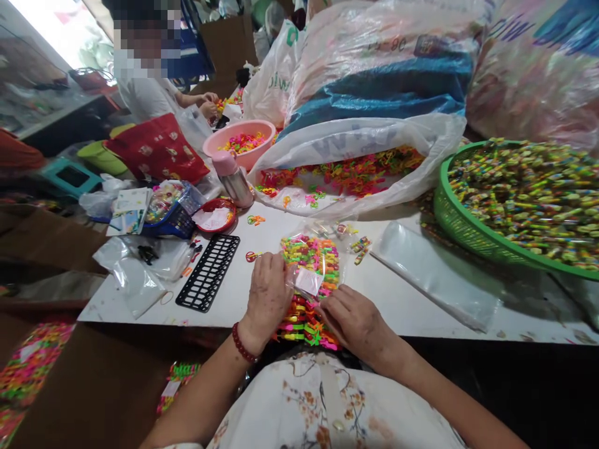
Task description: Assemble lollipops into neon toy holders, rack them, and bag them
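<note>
A clear plastic bag (316, 248) holds rows of small bright plastic toys in pink, green, yellow and orange. On it lies a small white label (309, 282). The lower rows of toys (306, 324) stick out toward my body past the table edge. My left hand (269, 293), with a red bead bracelet at the wrist, is closed on the bag's left side. On the right, my right hand (353, 319) pinches the bag near its lower side, with the fingertips partly hidden. A few loose toys (360, 246) lie just beyond the bag.
Left of my hands lies a black slotted tray (208, 272). Flat clear bags (430, 274) lie to the right, beside a green basket (449, 215) heaped with small pieces. A steel flask (236, 184) and an open sack of toys (346, 174) stand behind. Another person (145, 93) works at the far left.
</note>
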`<move>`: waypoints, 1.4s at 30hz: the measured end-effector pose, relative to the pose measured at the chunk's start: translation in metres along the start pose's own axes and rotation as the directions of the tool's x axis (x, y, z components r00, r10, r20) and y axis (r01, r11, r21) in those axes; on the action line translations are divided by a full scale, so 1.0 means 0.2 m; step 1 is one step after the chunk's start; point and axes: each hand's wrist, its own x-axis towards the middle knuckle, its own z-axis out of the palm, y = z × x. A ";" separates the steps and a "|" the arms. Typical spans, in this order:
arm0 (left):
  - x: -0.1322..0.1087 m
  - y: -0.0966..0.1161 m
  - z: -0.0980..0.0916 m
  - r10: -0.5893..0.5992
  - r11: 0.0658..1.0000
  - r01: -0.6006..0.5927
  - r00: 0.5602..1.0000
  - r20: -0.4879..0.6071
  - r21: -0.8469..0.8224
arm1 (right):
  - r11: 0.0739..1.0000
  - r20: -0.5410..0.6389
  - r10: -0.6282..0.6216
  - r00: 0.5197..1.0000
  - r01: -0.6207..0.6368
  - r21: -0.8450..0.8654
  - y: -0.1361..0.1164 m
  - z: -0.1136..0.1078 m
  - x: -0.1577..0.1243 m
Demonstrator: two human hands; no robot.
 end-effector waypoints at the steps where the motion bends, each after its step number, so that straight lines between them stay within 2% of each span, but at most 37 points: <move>1: 0.00 -0.02 -0.01 0.003 1.000 -0.003 1.000 0.009 -0.012 | 1.000 0.011 -0.006 1.000 0.006 -0.001 0.00 0.00 0.00; 4: -0.05 -0.10 -0.04 -0.036 0.997 0.040 0.998 0.054 -0.068 | 1.000 0.047 -0.002 0.999 0.002 -0.015 0.01 -0.01 -0.03; 8: -0.19 -0.17 -0.05 -0.125 0.988 0.137 0.981 0.147 -0.072 | 0.995 0.182 -0.015 0.983 0.033 -0.094 0.04 -0.04 -0.10; 11: -0.29 -0.20 -0.06 -0.101 0.995 0.099 0.956 0.275 0.021 | 0.990 0.216 -0.034 0.976 0.062 -0.126 0.05 -0.08 -0.13; 13: -0.34 -0.20 -0.08 -0.065 0.997 0.041 0.924 0.377 0.069 | 0.992 0.220 -0.029 0.975 0.056 -0.114 0.04 -0.12 -0.14; 16: -0.38 -0.18 -0.16 0.013 0.998 -0.042 0.864 0.503 0.046 | 0.999 0.295 0.016 0.955 -0.005 -0.038 0.02 -0.17 -0.15; 19: -0.40 -0.14 -0.25 0.037 0.999 -0.042 0.812 0.583 -0.004 | 0.997 0.401 0.029 0.916 -0.054 0.050 0.00 -0.20 -0.18; 23: -0.44 -0.11 -0.34 0.046 0.998 0.000 0.755 0.654 -0.070 | 0.982 0.502 0.019 0.865 -0.111 0.154 -0.04 -0.22 -0.21; 27: -0.48 -0.10 -0.40 0.074 0.985 0.054 0.725 0.685 -0.165 | 0.952 0.541 -0.016 0.841 -0.152 0.265 -0.08 -0.23 -0.21; 31: -0.53 -0.07 -0.48 0.090 0.957 0.142 0.680 0.727 -0.252 | 0.884 0.581 -0.097 0.808 -0.199 0.424 -0.10 -0.23 -0.24; 35: -0.62 -0.06 -0.55 0.217 0.873 0.212 0.638 0.739 -0.440 | 0.836 0.574 -0.195 0.795 -0.172 0.522 -0.12 -0.23 -0.27; 36: -0.65 -0.06 -0.55 0.234 0.861 0.211 0.642 0.730 -0.462 | 0.839 0.579 -0.197 0.791 -0.169 0.517 -0.13 -0.23 -0.27; 37: -0.68 -0.07 -0.54 0.220 0.867 0.202 0.665 0.714 -0.455 | 0.846 0.583 -0.183 0.791 -0.175 0.503 -0.14 -0.23 -0.27; 39: -0.73 -0.08 -0.51 0.119 0.918 0.163 0.759 0.641 -0.363 | 0.858 0.560 -0.116 0.820 -0.201 0.473 -0.17 -0.23 -0.26; 42: -0.79 -0.10 -0.43 0.009 0.974 0.089 0.903 0.430 -0.207 | 0.850 0.479 0.038 0.877 -0.281 0.445 -0.19 -0.19 -0.23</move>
